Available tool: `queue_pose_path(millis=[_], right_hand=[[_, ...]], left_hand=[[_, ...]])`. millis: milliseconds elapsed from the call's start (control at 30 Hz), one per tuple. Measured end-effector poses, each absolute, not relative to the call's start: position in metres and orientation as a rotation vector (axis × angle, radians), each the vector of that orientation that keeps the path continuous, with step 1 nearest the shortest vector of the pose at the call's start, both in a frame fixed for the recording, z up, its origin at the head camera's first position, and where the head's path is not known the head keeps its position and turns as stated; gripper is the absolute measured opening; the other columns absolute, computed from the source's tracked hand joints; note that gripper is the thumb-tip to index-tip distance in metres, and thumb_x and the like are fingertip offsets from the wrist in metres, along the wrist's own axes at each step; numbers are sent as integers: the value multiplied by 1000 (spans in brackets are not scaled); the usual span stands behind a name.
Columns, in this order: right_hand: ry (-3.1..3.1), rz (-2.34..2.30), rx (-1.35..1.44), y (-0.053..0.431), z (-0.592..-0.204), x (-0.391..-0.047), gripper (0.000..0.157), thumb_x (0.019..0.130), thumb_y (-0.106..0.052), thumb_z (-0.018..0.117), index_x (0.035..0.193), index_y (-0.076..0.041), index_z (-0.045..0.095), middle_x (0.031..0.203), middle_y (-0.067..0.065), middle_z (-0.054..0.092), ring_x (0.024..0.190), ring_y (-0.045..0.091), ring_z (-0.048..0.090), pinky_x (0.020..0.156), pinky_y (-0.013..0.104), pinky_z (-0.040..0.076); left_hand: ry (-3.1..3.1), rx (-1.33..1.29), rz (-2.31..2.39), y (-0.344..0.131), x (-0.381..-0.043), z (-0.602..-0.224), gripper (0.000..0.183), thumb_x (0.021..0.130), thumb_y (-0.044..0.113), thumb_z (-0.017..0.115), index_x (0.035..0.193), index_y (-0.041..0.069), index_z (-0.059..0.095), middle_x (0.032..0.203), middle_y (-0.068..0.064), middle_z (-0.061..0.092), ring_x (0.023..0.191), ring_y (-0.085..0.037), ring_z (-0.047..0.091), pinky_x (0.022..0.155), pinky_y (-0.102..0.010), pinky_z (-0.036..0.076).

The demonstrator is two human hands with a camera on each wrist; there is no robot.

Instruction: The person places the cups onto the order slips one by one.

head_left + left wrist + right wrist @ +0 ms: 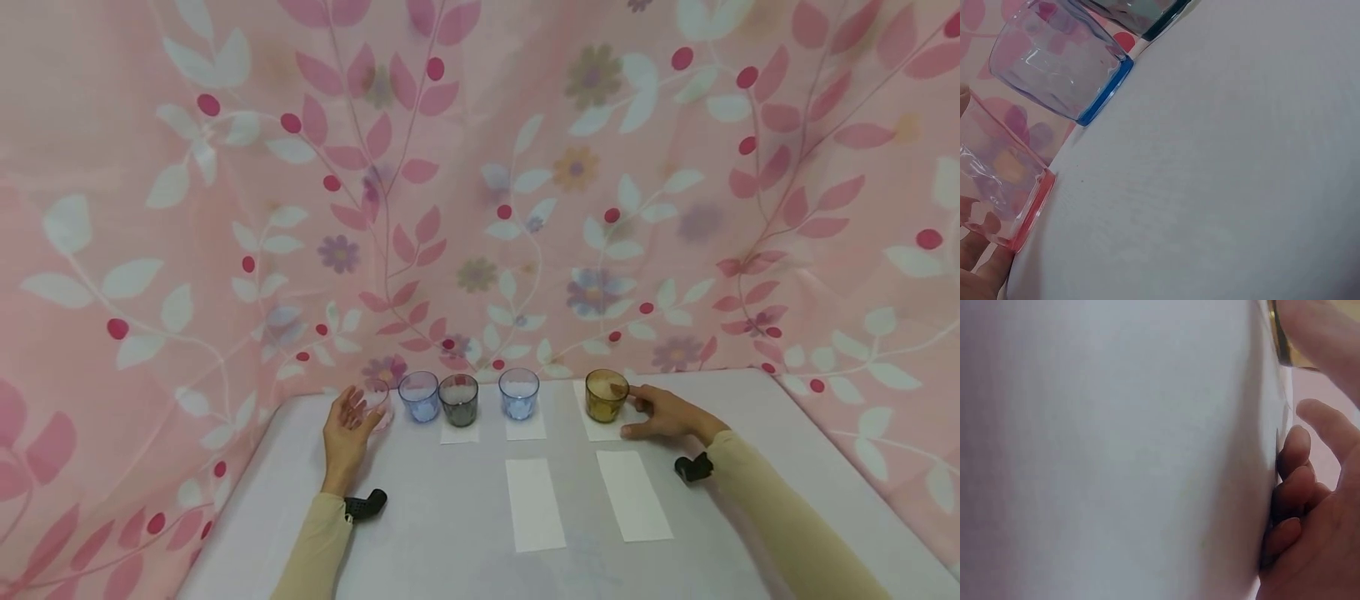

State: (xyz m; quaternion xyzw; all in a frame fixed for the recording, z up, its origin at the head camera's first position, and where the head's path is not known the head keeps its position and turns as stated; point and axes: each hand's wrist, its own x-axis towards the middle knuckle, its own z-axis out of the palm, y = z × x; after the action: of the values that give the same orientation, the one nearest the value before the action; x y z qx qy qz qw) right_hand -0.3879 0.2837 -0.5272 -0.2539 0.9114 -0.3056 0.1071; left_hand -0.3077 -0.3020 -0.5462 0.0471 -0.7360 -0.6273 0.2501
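At the left end of a row of glasses stands a pink glass (381,403). My left hand (348,433) holds it from the left, thumb on the near side and fingers curving around the far side. In the left wrist view, fingertips reach the pink glass's base (1034,212). On the right, an amber glass (604,400) stands on a white paper strip. My right hand (663,413) is beside it with thumb and index finger spread, one fingertip right at the rim. In the right wrist view the thumb overlaps the amber glass (1300,353), and the other fingers are bent low by the table.
Between the hands stand a blue-violet glass (418,398), a grey glass (459,402) and a light blue glass (519,395). Two white paper strips, one left (536,505) and one right (634,496), lie nearer on the white table (435,517). A floral cloth (480,192) hangs behind.
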Motion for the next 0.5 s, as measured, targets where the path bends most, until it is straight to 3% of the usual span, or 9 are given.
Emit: queue_pose_path(millis=[100, 200, 367, 500], right_hand=[[2657, -987, -740, 285, -528, -387, 76, 88, -34, 88, 145, 3, 53, 101, 6, 55, 87, 16, 47, 75, 29, 39], [2631, -1075, -731, 286, -526, -385, 89, 90, -31, 86, 156, 9, 41, 99, 6, 59, 83, 13, 49, 72, 25, 41], [2637, -1150, -655, 291, -518, -377, 96, 91, -30, 86, 164, 1, 31, 104, 10, 63, 83, 14, 54, 70, 25, 48], [2701, -1165, -621, 295, -504, -363, 98, 92, -32, 84, 167, -3, 28, 106, 10, 61, 86, 15, 53, 70, 26, 46]], left_hand=[[-1984, 135, -1706, -301, -305, -546, 77, 92, 1, 81, 158, -2, 43, 153, -27, 55, 131, -17, 60, 119, -36, 48], [-1962, 133, -1723, -301, -302, -544, 75, 90, -3, 81, 156, -3, 45, 150, -28, 57, 128, -18, 64, 114, -29, 51], [-1956, 141, -1761, -303, -299, -543, 73, 91, -3, 81, 155, -4, 46, 148, -31, 58, 129, -25, 65, 107, -20, 54], [-1945, 127, -1794, -308, -295, -540, 71, 91, -2, 81, 154, -6, 48, 146, -33, 58, 128, -27, 67, 97, -12, 55]])
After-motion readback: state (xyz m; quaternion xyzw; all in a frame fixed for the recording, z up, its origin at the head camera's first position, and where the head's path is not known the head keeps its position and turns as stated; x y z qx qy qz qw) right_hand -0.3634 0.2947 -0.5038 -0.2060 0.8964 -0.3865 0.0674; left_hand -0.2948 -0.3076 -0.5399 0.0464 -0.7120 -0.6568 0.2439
